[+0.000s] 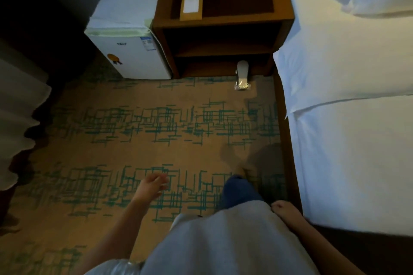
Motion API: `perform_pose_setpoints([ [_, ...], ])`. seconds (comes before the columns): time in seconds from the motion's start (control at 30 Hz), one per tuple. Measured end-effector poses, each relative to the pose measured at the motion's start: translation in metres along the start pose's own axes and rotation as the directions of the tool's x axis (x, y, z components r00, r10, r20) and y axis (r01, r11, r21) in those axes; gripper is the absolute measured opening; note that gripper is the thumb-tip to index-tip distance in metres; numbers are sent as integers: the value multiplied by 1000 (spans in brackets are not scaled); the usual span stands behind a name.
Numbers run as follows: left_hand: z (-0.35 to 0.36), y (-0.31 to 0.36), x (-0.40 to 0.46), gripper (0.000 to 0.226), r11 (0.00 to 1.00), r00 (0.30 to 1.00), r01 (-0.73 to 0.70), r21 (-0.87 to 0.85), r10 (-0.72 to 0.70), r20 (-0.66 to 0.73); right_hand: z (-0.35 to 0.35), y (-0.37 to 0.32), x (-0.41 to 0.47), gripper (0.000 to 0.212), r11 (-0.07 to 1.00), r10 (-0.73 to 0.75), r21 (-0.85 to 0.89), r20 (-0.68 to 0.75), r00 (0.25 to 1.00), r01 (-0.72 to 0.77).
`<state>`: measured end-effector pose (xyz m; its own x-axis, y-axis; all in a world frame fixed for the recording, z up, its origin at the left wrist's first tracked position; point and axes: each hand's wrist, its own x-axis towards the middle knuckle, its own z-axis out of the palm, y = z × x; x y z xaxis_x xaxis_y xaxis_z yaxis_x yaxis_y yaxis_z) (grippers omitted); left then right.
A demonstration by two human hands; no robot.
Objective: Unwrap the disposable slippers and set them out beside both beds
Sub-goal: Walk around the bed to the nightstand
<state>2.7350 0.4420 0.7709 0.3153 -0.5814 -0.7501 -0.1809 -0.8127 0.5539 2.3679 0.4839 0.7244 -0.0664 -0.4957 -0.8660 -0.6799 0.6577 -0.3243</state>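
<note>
- Wrapped slippers: a pale pack in clear film, lying on the carpet at the foot of the nightstand, its far end tucked under the lowest shelf; I read its long axis as running straight away from me, crinkled film end nearest.
- Direction from the hands: the pack lies well ahead of both, up-frame and slightly right of centre, close to the near corner of the bed; the bed frame runs alongside it on the right.
- Right hand: low at my side by the bed edge, fingers curled loosely, holding nothing that I can see; I judge it the nearer in line, since the pack sits almost directly ahead of it.
- Left hand: out over the carpet, fingers loosely spread, empty; it would have to cross rightward.
- Mini fridge: left of the nightstand, well clear of the reach path.
</note>
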Motion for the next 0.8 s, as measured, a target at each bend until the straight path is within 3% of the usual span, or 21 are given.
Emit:
perform_pose_setpoints([
  [0.2, 42, 41, 19, 23, 979, 993, 43, 197, -63, 98, -98, -75, 51, 22, 997, 17, 80, -9, 1000, -17],
  [0.4, 50, 84, 47, 21, 989, 995, 95, 111, -97, 12, -160, -149, 96, 15, 984, 31, 174, 35, 999, -36],
  [0.6, 35, 135, 119, 18, 972, 991, 86, 219, -106, 82, -183, -206, 136, 14, 973, 80, 212, 43, 996, -88],
  [0.8, -4, 230, 200, 26, 947, 978, 84, 309, -138, 156, -174, -259, 163, 25, 953, 131, 272, 41, 991, -137],
])
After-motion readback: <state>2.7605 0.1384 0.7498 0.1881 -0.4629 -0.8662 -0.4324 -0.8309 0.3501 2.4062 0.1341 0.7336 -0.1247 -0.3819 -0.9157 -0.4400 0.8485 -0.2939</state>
